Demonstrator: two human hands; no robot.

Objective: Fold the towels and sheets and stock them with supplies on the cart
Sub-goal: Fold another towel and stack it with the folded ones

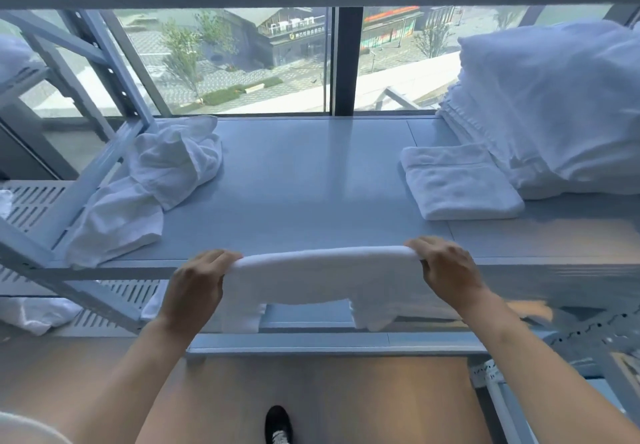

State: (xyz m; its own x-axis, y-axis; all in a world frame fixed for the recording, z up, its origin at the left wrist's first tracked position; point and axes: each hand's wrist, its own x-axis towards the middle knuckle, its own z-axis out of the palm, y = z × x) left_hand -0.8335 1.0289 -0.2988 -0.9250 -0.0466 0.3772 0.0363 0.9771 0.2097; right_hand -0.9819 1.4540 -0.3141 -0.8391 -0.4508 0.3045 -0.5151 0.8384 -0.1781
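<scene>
While both hands, left [197,284] and right [446,267], grip the towel [322,279], its ends hang, seemingly before the shelf [304,180].

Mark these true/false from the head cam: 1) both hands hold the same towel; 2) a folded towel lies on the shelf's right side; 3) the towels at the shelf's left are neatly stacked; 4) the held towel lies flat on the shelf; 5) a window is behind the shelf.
1) True: the left hand and right hand grip opposite ends of one white towel.
2) True: the folded towel lies beside a pillow.
3) False: the crumpled towels form a loose heap.
4) False: it is held up, ends hanging, in front of the shelf.
5) True: window.
</scene>
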